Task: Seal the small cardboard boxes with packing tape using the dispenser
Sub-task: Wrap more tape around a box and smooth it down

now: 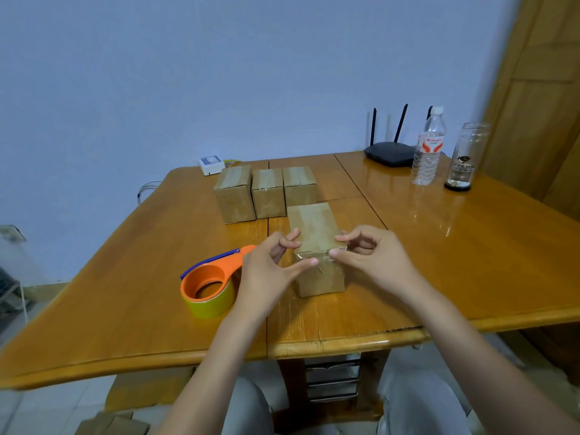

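Note:
A small cardboard box [315,229] stands on the wooden table [125,277] in front of me, with clear tape running along its top and down its near face. My left hand [270,271] touches the box's near top edge, its thumb pressing the tape on the front face. My right hand [370,255] presses the tape end at the same edge with thumb and curled fingers. The orange tape dispenser [208,285] with a yellowish roll lies on the table just left of my left hand. Three taped boxes [266,193] stand in a row behind.
At the back right stand a black router [389,153], a plastic water bottle [428,149] and a glass tumbler [464,157]. A small white box [211,164] sits at the far edge. More cardboard [113,423] lies on the floor at lower left.

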`<state>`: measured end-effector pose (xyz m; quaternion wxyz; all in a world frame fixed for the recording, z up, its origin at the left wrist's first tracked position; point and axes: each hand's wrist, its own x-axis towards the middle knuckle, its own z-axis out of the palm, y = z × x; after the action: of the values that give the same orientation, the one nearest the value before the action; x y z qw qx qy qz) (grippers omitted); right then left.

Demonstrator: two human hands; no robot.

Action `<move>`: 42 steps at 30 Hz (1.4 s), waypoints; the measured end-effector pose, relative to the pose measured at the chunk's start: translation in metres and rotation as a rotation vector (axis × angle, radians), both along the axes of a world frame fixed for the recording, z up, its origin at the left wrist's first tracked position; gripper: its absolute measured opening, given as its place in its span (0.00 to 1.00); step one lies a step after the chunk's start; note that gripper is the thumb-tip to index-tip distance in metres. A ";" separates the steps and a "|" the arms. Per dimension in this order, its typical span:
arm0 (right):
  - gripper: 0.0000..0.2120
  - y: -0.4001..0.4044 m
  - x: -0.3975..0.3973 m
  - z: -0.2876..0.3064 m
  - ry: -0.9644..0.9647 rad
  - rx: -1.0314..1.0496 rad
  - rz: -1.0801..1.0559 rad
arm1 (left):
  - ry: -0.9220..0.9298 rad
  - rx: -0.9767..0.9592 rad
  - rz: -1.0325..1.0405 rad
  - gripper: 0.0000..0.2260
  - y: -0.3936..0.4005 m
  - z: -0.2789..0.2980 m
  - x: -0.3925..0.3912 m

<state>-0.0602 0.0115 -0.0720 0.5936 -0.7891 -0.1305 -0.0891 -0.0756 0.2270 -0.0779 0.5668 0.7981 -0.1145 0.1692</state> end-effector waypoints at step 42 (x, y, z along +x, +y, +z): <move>0.06 0.000 -0.002 0.003 -0.042 -0.139 -0.032 | -0.083 0.053 -0.042 0.07 0.008 -0.005 0.004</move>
<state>-0.0627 0.0119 -0.0693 0.5331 -0.8283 -0.1362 -0.1057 -0.0711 0.2355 -0.0825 0.5437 0.8026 -0.1592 0.1869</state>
